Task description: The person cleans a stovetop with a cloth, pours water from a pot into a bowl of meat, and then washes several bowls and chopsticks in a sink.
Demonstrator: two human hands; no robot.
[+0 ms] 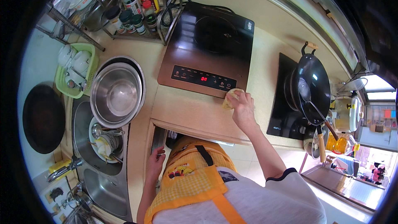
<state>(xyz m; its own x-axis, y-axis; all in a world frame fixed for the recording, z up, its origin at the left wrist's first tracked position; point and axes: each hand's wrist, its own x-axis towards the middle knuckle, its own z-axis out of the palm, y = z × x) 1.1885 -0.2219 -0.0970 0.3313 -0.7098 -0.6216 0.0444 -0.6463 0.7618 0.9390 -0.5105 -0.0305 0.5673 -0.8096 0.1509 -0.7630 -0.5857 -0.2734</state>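
Observation:
My right hand (pixel 242 107) grips a pale yellow cloth (pixel 230 100) against the front right corner of a portable induction cooktop (pixel 208 59). The cloth covers a bit of the cooktop's edge and touches the cream countertop (pixel 189 105) in front of it. Red characters glow on the cooktop's black control strip (pixel 203 78). At the counter's front edge, beside my yellow checked apron (pixel 196 183), hangs my left hand (pixel 155 163). It holds nothing, and its fingers are slightly apart.
A black wok (pixel 315 88) with a ladle rests tilted on a second cooktop (pixel 279 99) at right. At left, nested steel bowls (pixel 119 93) overlap the sink (pixel 82 130), which holds dishes. A metal rack (pixel 140 39) bears several seasoning bottles.

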